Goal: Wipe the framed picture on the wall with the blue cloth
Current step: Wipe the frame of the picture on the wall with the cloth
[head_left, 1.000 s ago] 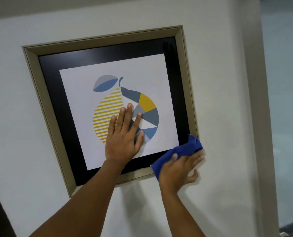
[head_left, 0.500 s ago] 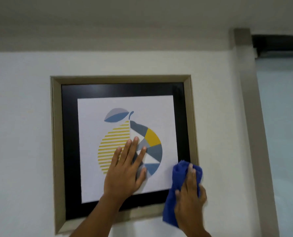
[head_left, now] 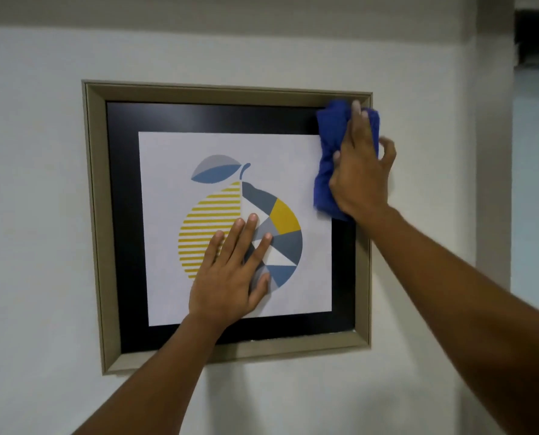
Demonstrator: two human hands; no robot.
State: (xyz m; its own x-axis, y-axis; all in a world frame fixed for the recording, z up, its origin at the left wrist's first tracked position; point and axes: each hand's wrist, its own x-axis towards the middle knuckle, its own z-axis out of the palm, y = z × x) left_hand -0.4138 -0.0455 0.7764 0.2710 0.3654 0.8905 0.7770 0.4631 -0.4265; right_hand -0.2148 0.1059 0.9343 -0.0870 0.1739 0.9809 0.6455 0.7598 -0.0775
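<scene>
Hanging on the white wall (head_left: 35, 215) is the framed picture (head_left: 227, 92), with a tan frame, a black border inside it, and a white sheet in the middle. On the sheet is a drawing of a round fruit (head_left: 274, 221). One half of the fruit has yellow stripes, and the other half is made of grey, blue, yellow and white shapes. A grey and blue leaf sits on top of the fruit.

The left hand (head_left: 227, 284) lies flat and open on the picture. Its fingers are spread out over the lower part of the fruit, and the palm presses on the white sheet just under it.

The right hand (head_left: 360, 171) is up at the top right corner of the picture. It is closed on the blue cloth (head_left: 329, 142) and pushes it against the picture. The cloth is bunched up. It covers part of the black border and the top right edge of the white sheet, and its top nearly reaches the tan frame. One finger points up past the cloth toward the frame. The fingertips on the far side look blurry.

Both bare arms reach up to the picture from below.
</scene>
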